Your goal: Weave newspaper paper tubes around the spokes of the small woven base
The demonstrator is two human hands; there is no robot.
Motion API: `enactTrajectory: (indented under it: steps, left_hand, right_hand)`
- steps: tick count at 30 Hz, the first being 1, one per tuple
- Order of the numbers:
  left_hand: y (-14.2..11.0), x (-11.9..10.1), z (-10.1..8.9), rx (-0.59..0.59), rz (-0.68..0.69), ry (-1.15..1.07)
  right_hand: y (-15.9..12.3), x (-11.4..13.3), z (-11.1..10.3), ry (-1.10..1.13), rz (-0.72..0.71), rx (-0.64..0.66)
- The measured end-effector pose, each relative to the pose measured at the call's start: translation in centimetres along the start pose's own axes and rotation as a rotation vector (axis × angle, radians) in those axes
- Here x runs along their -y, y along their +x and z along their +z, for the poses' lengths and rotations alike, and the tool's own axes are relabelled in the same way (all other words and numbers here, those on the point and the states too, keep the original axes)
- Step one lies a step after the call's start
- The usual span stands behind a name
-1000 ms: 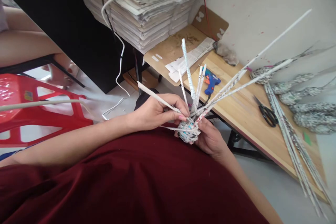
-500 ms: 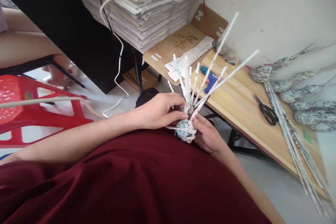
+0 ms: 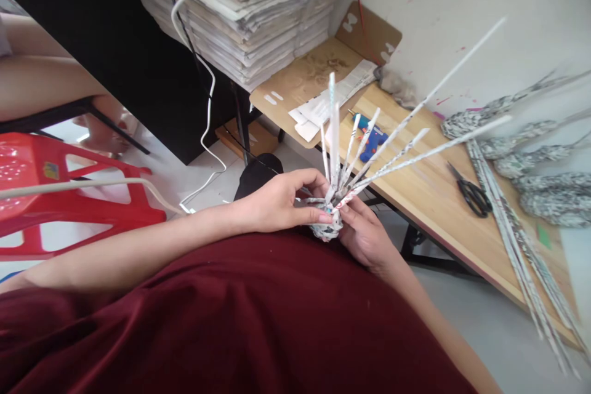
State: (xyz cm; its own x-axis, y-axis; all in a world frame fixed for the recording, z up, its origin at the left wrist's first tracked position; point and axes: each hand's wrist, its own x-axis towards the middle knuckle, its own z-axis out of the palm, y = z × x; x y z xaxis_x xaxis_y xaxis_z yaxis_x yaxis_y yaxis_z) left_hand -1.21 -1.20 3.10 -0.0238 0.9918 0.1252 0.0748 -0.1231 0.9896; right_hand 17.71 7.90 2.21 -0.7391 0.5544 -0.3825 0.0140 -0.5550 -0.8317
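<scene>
Looking from the head view, the left hand (image 3: 289, 202) is partly curled, with its thumb lying on the rim of a small woven paper piece (image 3: 325, 231) and its fingers bent near the tubes; whether it grips one of these, I cannot tell. The right hand (image 3: 367, 233) is half closed and holds the piece from the other side. This piece is just in front of the maroon shirt (image 3: 258, 308), and its paper tubes (image 3: 335, 141) spread upward. Beyond, on the wooden table (image 3: 429, 191), lie a blue glue gun (image 3: 372, 143) and scissors (image 3: 463, 184).
</scene>
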Motion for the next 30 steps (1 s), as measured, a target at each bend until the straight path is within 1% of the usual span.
enactTrajectory:
  steps: [3,5,9,12,15,18,20,22,24,26,28,30]
  left_hand:
    - [-0.1,0.5,0.0,-0.047,-0.067,-0.098]
    - [-0.2,0.7,-0.1,-0.028,-0.098,-0.12]
    - [-0.2,1.2,-0.4,0.046,-0.148,-0.143]
    - [-0.1,1.7,-0.2,0.041,-0.182,-0.22]
    - [0.2,2.1,0.4,0.035,-0.208,-0.289]
    - [0.3,2.4,1.0,0.012,-0.237,-0.357]
    - [0.3,2.5,1.2,-0.005,-0.26,-0.386]
    - [0.3,2.6,1.1,-0.001,-0.279,-0.386]
    - [0.3,2.7,1.0,0.024,-0.303,-0.369]
    - [0.2,2.6,0.8,0.059,-0.34,-0.356]
    - [0.2,2.5,0.8,0.082,-0.365,-0.351]
    - [0.3,2.4,0.9,0.077,-0.354,-0.349]
  right_hand:
    - [0.2,0.1,0.3,0.006,-0.028,-0.01]
    - [0.3,0.0,0.4,-0.004,-0.045,-0.035]
    - [0.4,-0.2,0.7,-0.07,-0.085,-0.101]
    - [0.4,-0.2,0.9,-0.137,-0.119,-0.132]
    - [0.3,-0.2,1.0,-0.188,-0.112,-0.142]
    - [0.1,-0.2,0.8,-0.31,-0.095,-0.132]
    - [-0.1,-0.1,0.5,-0.447,-0.106,-0.13]
    - [-0.4,0.1,0.2,-0.632,-0.182,-0.184]
    - [-0.7,0.4,0.1,-0.827,-0.32,-0.282]
    - [-1.0,0.8,0.1,-0.959,-0.448,-0.331]
    - [-1.2,1.1,0.3,-0.973,-0.488,-0.298]
    - [-1.3,1.4,0.6,-0.909,-0.454,-0.246]
